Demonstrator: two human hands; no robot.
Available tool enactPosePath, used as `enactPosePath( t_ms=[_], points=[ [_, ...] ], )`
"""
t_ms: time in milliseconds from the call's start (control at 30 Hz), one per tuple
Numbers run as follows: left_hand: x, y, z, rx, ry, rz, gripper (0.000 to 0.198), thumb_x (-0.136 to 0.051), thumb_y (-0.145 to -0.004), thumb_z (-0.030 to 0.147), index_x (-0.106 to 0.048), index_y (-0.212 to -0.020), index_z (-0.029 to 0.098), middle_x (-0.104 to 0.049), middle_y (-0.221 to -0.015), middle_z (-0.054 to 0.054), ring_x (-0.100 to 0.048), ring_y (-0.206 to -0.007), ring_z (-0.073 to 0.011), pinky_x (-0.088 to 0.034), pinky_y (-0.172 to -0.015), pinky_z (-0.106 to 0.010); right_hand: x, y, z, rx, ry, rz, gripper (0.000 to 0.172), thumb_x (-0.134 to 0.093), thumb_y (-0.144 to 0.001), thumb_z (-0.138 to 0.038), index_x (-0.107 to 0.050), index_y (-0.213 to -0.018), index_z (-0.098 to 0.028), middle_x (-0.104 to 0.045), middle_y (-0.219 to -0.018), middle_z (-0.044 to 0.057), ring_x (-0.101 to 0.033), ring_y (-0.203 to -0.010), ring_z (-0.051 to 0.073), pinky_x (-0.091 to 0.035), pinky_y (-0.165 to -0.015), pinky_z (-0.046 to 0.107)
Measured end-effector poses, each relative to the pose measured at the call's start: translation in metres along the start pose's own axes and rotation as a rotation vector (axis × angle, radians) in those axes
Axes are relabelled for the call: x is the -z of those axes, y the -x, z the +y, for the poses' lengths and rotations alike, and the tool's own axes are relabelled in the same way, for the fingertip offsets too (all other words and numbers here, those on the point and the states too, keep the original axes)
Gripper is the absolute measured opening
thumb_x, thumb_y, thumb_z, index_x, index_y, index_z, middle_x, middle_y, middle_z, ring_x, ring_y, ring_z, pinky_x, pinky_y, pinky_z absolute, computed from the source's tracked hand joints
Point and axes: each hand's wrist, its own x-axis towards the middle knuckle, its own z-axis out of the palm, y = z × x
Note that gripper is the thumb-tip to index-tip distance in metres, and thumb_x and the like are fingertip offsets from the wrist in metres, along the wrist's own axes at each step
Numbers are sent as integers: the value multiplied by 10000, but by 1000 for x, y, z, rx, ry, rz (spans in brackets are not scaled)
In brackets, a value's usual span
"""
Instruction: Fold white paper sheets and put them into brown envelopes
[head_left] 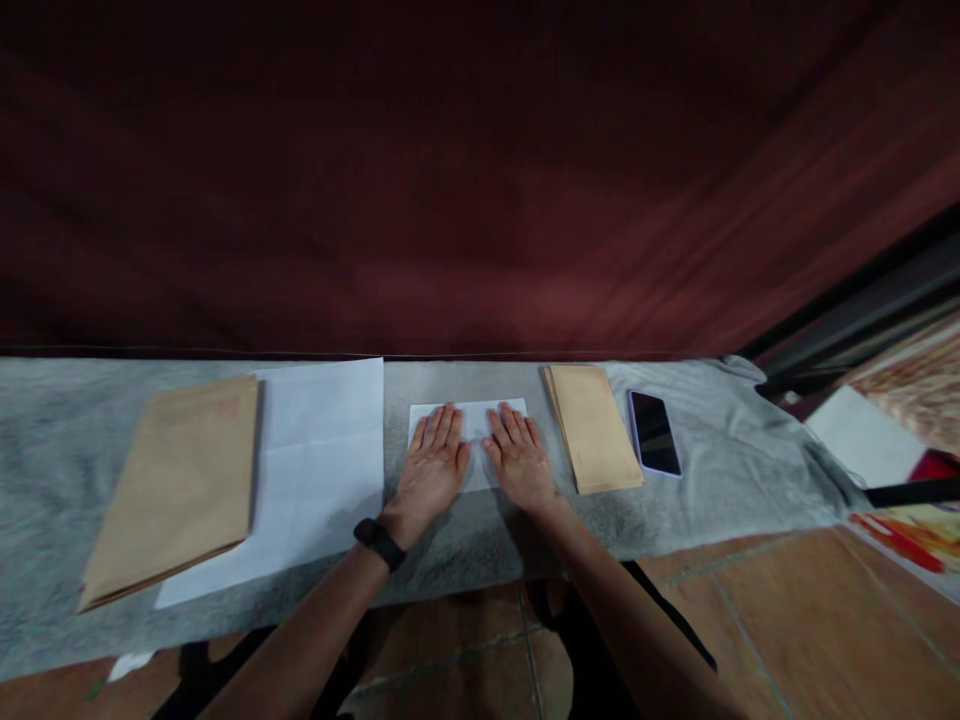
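Both palms press down on a small white sheet of paper (477, 478), which looks folded and lies crosswise on the grey cloth. My left hand (436, 458) rests flat over its left part, fingers pointing away from me. Over the right part lies my right hand (519, 455), also flat with the fingers stretched out. A strip of the paper shows between the two thumbs; the rest under the palms is hidden. To the right of my right hand is a small stack of brown envelopes (600, 425).
Large brown envelopes (180, 470) lie at the left, partly over large white sheets (322, 450). A phone (655, 432) sits right of the small envelopes. The grey cloth (720, 450) covers a narrow surface with a dark red curtain (450, 200) behind it. Tiled floor (780, 610) shows in front.
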Motion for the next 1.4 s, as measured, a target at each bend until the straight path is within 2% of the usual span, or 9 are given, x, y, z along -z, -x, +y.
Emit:
enactPosePath(
  t_ms=[267, 467, 600, 767, 900, 1067, 1233, 1400],
  points=[
    [-4, -1, -12, 195, 9, 45, 655, -287, -1020, 386, -381, -1528, -16, -364, -1615, -221, -280, -1538, -325, -247, -1257, -504, -3, -2, 13, -87, 42, 21, 555, -362, -1081, -399, -440, -1533, -86, -417, -1598, 160, -415, -1467, 298, -302, -1212, 472],
    [-7, 0, -16, 261, 30, 109, 664, -309, -1001, 391, -398, -1518, -15, -381, -1603, -236, -297, -1530, -335, -274, -1243, -524, -2, -1, 21, -150, 27, 23, 606, -358, -1076, -413, -396, -1543, -29, -414, -1591, 197, -404, -1470, 315, -306, -1217, 483],
    [-10, 2, -20, 237, 65, 126, 672, -303, -999, 380, -370, -1528, -29, -355, -1608, -256, -281, -1535, -347, -275, -1237, -555, -5, 1, 23, -146, -12, 20, 614, -337, -1076, -420, -372, -1557, -40, -398, -1600, 201, -384, -1483, 320, -310, -1217, 509],
    [-8, 3, -22, 224, 82, 171, 666, -321, -1000, 371, -325, -1562, 15, -363, -1615, -225, -257, -1545, -334, -254, -1247, -561, -1, 1, 22, -174, -26, 48, 616, -324, -1075, -407, -371, -1553, -20, -386, -1600, 221, -369, -1493, 330, -310, -1216, 520],
    [2, 4, -8, 132, 62, 173, 638, -305, -1010, 329, -296, -1578, 37, -342, -1633, -200, -214, -1560, -309, -233, -1261, -552, 12, -1, 7, -149, -42, 70, 605, -289, -1083, -392, -351, -1567, -34, -332, -1634, 194, -319, -1521, 320, -265, -1239, 515],
    [6, 16, 17, -59, 23, 56, 598, -282, -1003, 244, -330, -1571, 64, -366, -1633, -154, -227, -1560, -271, -221, -1275, -514, 14, 5, -23, -2, -138, -26, 559, -249, -1096, -371, -370, -1571, -102, -319, -1655, 103, -286, -1540, 235, -254, -1261, 435],
    [2, 21, 18, -37, -23, -18, 583, -278, -1005, 251, -383, -1548, 68, -381, -1624, -155, -263, -1549, -282, -221, -1268, -523, 5, 14, -27, -9, -123, -49, 552, -304, -1092, -396, -408, -1553, -110, -385, -1619, 124, -326, -1525, 236, -264, -1254, 441],
    [0, 22, 10, 1, -56, -2, 602, -271, -1026, 336, -393, -1540, 46, -385, -1614, -181, -309, -1530, -296, -244, -1255, -510, 5, 20, -16, -58, -75, -13, 580, -346, -1081, -433, -393, -1558, -106, -368, -1620, 146, -339, -1518, 264, -274, -1241, 468]
  ],
)
